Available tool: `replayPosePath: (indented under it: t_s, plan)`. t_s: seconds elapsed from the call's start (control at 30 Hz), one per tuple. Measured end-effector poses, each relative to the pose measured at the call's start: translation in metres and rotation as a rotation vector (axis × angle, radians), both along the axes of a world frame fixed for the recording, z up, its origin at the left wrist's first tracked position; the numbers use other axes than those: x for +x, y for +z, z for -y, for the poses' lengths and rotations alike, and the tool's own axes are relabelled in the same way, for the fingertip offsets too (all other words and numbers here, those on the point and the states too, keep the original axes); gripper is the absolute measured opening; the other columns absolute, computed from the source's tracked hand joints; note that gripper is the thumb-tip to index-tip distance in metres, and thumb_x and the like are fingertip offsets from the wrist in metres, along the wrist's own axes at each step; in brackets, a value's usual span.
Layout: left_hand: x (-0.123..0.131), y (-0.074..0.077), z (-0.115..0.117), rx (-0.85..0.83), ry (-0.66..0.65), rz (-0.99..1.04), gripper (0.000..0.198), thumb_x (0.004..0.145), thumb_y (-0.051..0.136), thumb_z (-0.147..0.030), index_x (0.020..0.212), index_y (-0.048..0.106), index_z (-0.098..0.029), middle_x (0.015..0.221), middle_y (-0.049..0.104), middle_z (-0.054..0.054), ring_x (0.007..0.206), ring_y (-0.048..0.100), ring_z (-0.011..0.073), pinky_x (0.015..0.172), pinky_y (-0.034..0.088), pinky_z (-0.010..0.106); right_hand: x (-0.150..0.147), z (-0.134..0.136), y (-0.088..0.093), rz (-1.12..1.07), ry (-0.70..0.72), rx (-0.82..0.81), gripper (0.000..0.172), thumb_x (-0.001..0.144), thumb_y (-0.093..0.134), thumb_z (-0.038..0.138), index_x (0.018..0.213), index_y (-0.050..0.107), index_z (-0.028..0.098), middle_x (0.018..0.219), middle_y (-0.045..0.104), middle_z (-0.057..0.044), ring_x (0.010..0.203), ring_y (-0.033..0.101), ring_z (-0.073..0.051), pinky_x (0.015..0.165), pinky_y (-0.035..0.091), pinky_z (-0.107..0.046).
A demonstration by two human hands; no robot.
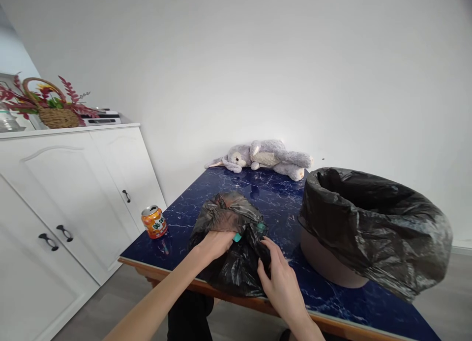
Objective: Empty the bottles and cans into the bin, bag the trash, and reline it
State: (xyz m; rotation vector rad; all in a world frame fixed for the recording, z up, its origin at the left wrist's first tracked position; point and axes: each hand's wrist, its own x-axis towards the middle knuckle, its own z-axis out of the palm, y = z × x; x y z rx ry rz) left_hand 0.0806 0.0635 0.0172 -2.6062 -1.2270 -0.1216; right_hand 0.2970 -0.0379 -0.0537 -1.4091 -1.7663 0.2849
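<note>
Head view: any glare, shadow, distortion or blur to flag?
Head view: soft light, no harsh shadow on the wall; head view: can mirrored in the glossy tabletop, pale highlights on the black bag; head view: wide-angle stretch tilts the cabinet near the edge; head view: no obvious motion blur on left hand or right hand.

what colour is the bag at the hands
The bag is black, best seen in the head view.

Bag [239, 267], bin liner [398, 233]: crinkled, glossy plastic. Tabletop [282, 198]: smooth, glossy. Can [153, 224]: shiny metal. Toy rabbit [267, 158]: fuzzy plush.
</note>
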Motion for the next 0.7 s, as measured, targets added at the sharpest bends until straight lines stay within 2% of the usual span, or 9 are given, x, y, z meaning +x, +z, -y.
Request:
replayPosePath:
  t_s: [0.1, 0.17, 0.27, 0.33, 0.4, 0.47, 0.57, 0.63, 0.7]
  plan:
    - [-0.009, 0.009, 0.008, 0.037, -0.046, 0.010, 0.050, 0.090, 0.049, -0.003, 0.134, 0.064, -0.023, 0.147, 0.064, 0.012, 0.138, 0.059, 0.0330, 0.114, 0.049, 0.049, 0.000, -0.001, -0.001, 0.000, -0.007, -0.014, 0.046, 0.108, 0.040, 0.033, 0.154, 0.041, 0.026, 0.157, 0.054, -0.013, 0.135, 0.063, -0.032, 0.092, 0.066, -0.042]
    - [-0.015, 0.017, 0.025, 0.032, -0.077, 0.038, 0.053, 0.095, 0.048, -0.006, 0.143, 0.059, -0.025, 0.152, 0.061, 0.011, 0.143, 0.055, 0.0307, 0.120, 0.044, 0.050, -0.001, -0.001, -0.001, 0.000, -0.003, -0.027, 0.046, 0.108, 0.039, 0.033, 0.154, 0.041, 0.025, 0.158, 0.053, -0.013, 0.137, 0.062, -0.032, 0.094, 0.066, -0.043]
    - [-0.023, 0.035, 0.071, -0.039, -0.034, 0.136, 0.049, 0.101, 0.048, -0.012, 0.145, 0.059, -0.031, 0.144, 0.067, 0.008, 0.137, 0.059, 0.0291, 0.115, 0.051, 0.046, -0.001, 0.000, -0.001, 0.009, 0.000, -0.044, 0.047, 0.108, 0.039, 0.033, 0.154, 0.040, 0.025, 0.159, 0.053, -0.013, 0.137, 0.062, -0.032, 0.094, 0.066, -0.043]
    - [-0.031, 0.050, 0.108, -0.096, -0.028, 0.225, 0.045, 0.106, 0.048, -0.020, 0.146, 0.059, -0.037, 0.152, 0.061, 0.005, 0.145, 0.053, 0.0303, 0.113, 0.054, 0.046, -0.001, -0.001, -0.001, 0.020, 0.003, -0.063, 0.047, 0.108, 0.038, 0.034, 0.155, 0.040, 0.025, 0.160, 0.052, -0.013, 0.134, 0.064, -0.032, 0.092, 0.066, -0.043]
    - [-0.044, 0.067, 0.139, -0.132, 0.003, 0.411, 0.036, 0.108, 0.050, -0.032, 0.142, 0.061, -0.037, 0.156, 0.058, 0.006, 0.149, 0.049, 0.0310, 0.108, 0.057, 0.044, -0.001, -0.001, -0.002, 0.028, 0.009, -0.078, 0.048, 0.108, 0.036, 0.035, 0.156, 0.040, 0.025, 0.162, 0.050, -0.012, 0.134, 0.064, -0.032, 0.092, 0.066, -0.043]
    - [-0.062, 0.082, 0.159, -0.133, 0.096, 0.673, 0.031, 0.107, 0.053, -0.041, 0.134, 0.065, -0.035, 0.151, 0.062, 0.007, 0.145, 0.054, 0.0317, 0.106, 0.059, 0.044, -0.001, -0.001, -0.003, 0.028, 0.018, -0.095, 0.050, 0.108, 0.037, 0.037, 0.157, 0.039, 0.026, 0.162, 0.050, -0.011, 0.136, 0.063, -0.031, 0.096, 0.065, -0.042]
    - [-0.094, 0.100, 0.164, -0.030, 0.342, 1.102, 0.031, 0.102, 0.059, -0.053, 0.118, 0.071, -0.029, 0.135, 0.071, 0.008, 0.132, 0.063, 0.0308, 0.107, 0.056, 0.042, -0.002, -0.001, -0.004, 0.019, 0.019, -0.130, 0.053, 0.108, 0.037, 0.040, 0.159, 0.039, 0.026, 0.163, 0.050, -0.010, 0.137, 0.063, -0.030, 0.098, 0.064, -0.040]
    - [-0.112, 0.108, 0.155, 0.069, 0.462, 1.365, 0.038, 0.095, 0.066, -0.060, 0.111, 0.071, -0.026, 0.124, 0.074, 0.008, 0.124, 0.066, 0.0297, 0.101, 0.056, 0.038, -0.002, -0.001, -0.005, 0.010, 0.009, -0.140, 0.053, 0.108, 0.037, 0.042, 0.159, 0.040, 0.027, 0.162, 0.050, -0.009, 0.137, 0.062, -0.030, 0.098, 0.064, -0.040]
    - [-0.128, 0.111, 0.141, 0.146, 0.524, 1.533, 0.046, 0.086, 0.074, -0.065, 0.106, 0.070, -0.023, 0.116, 0.076, 0.008, 0.115, 0.067, 0.0280, 0.089, 0.056, 0.032, -0.002, -0.001, -0.005, 0.004, 0.004, -0.140, 0.054, 0.107, 0.037, 0.043, 0.158, 0.040, 0.027, 0.162, 0.051, -0.008, 0.138, 0.062, -0.030, 0.099, 0.064, -0.040]
